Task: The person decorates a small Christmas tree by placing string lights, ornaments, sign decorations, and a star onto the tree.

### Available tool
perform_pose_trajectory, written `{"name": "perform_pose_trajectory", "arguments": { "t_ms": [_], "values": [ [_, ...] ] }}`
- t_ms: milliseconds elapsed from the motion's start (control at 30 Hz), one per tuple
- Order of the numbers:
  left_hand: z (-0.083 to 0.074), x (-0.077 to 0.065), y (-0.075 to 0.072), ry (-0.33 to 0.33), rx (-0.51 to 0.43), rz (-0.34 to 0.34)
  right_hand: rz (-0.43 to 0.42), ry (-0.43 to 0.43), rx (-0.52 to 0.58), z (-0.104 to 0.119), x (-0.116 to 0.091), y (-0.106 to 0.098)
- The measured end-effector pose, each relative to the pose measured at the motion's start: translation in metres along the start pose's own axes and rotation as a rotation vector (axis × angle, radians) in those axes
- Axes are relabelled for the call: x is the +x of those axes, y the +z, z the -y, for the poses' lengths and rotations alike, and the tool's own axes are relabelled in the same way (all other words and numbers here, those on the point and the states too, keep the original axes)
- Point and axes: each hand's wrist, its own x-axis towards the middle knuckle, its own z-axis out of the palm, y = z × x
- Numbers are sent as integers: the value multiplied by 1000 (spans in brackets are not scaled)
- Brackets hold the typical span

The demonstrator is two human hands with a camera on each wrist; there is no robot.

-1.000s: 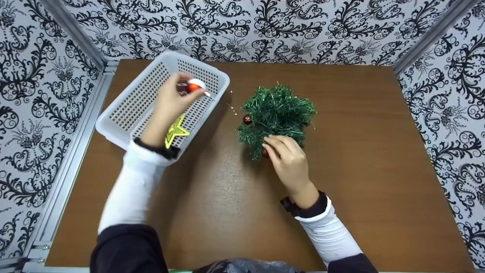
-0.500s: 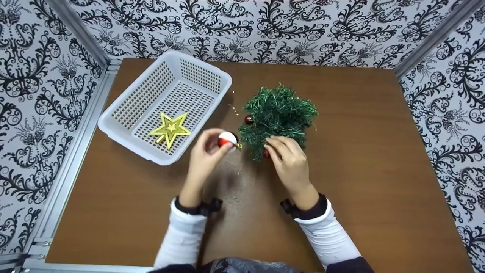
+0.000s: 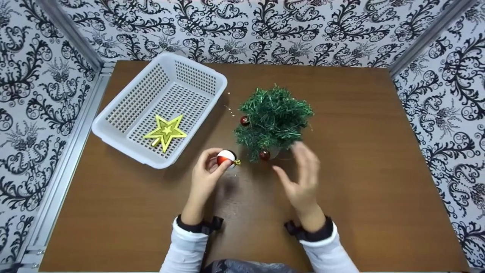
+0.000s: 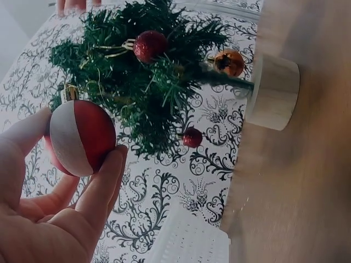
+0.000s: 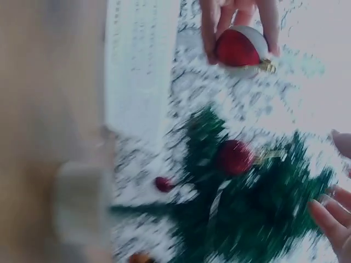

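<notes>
Between thumb and fingers my left hand (image 3: 204,172) pinches a red and white Christmas bauble (image 4: 82,137) with a gold cap. It is held to the left of and in front of a small green tinsel Christmas tree (image 3: 274,113). My right hand (image 3: 303,178), blurred, is at the tree's front right with thumb and fingers spread and nothing between them. A dark red bauble (image 3: 264,155) hangs on the tree's front, and another red bauble (image 3: 244,120) on its left side. The left wrist view also shows an orange ornament (image 4: 229,62) and the tree's pale round base (image 4: 274,93).
A white perforated plastic basket (image 3: 132,153) stands at the left of the brown table (image 3: 363,151). Inside it lies a yellow star (image 3: 166,132). A thin string with tiny beads (image 3: 231,110) trails from the tree's left. Patterned walls (image 3: 242,30) enclose the back and sides.
My left hand has brought the red and white bauble from the basket to the tree's front left. My right hand has released the front dark red bauble and drawn away to the right.
</notes>
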Motion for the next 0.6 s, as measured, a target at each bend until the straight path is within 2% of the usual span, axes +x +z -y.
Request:
{"name": "perform_pose_trajectory", "arguments": {
  "t_ms": [67,100,200,233,300,367,467,600],
  "values": [
    [0,-1,-4,4,-11,-9,-14,151,-15,-12,-13,-11],
    [0,0,-6,10,-19,-16,13,257,-30,-20,-19,-16],
    [0,2,-13,20,-37,-37,214,594,-103,-54,-34,-30],
    [0,3,-15,21,-40,-47,296,686,-117,-64,-35,-33],
    [1,5,-19,19,-54,-73,454,819,-91,-82,-34,-36],
    [1,5,-21,13,-63,-89,590,881,-9,-101,-32,-34],
    [2,4,-20,5,-58,-90,750,923,142,-125,-28,-25],
    [3,3,-15,-1,-39,-59,905,868,184,-144,-23,-8]
  ]
}}
